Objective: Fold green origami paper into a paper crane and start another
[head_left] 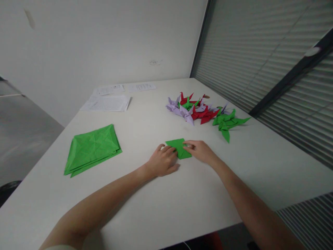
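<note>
A small piece of folded green origami paper point(185, 152) lies on the white table in front of me, its outline several-sided with a point at the upper left. Across its left part rests my left hand point(164, 160), fingers bent and somewhat apart, thumb stretched away towards me; the fingertips press the paper down. My right hand point(199, 151) pinches at the paper's right side with thumb and forefinger. Parts of the paper under both hands are hidden, so I cannot make out every fold.
On the left lies a stack of larger green paper sheets point(93, 147). Several folded cranes in purple point(186, 114), red point(205, 115) and green point(226, 122) sit at the back right. Printed pages point(108, 103) lie at the back left. A window with blinds point(247, 48) borders the right side.
</note>
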Available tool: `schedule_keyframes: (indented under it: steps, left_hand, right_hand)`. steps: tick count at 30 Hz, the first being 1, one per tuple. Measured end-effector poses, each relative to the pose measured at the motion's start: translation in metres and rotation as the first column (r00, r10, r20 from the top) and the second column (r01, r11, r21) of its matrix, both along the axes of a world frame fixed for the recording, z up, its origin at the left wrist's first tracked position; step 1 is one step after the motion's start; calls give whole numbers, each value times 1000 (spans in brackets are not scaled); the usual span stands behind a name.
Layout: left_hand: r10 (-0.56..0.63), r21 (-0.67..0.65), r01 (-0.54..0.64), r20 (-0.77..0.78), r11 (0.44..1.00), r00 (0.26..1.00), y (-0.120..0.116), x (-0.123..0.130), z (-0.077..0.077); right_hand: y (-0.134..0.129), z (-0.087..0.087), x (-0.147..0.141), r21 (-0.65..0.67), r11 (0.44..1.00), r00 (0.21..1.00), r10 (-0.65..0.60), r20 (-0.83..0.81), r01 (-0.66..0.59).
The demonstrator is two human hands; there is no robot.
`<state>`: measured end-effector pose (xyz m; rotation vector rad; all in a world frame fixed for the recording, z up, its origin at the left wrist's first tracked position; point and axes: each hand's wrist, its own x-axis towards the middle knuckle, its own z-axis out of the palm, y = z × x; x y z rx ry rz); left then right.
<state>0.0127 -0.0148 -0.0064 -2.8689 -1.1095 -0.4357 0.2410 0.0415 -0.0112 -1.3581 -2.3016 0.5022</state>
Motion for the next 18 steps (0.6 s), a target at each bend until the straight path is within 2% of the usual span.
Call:
schedule_keyframes:
  steps: [3, 6, 9, 13, 18]
  left_hand:
    - [-35, -12, 35, 15, 999, 999, 2, -1, -4]
    - [-53, -28, 54, 43, 998, 998, 3, -2, -6]
    - [-39, -44, 42, 62, 998, 997, 3, -2, -7]
    - [-29, -73, 35, 69, 997, 997, 3, -3, -7]
    - [-26, -102, 33, 75, 994, 997, 5, -4, -7]
  right_hand:
    - [1, -7, -1, 89, 982, 984, -169, 49, 165]
    - [2, -12, -2, 132, 967, 971, -230, 69, 220]
    - [2, -15, -3, 117, 965, 970, -239, 35, 233]
    - [3, -18, -7, 66, 968, 967, -234, -96, 241]
    - [2, -19, -14, -9, 981, 957, -194, -214, 196]
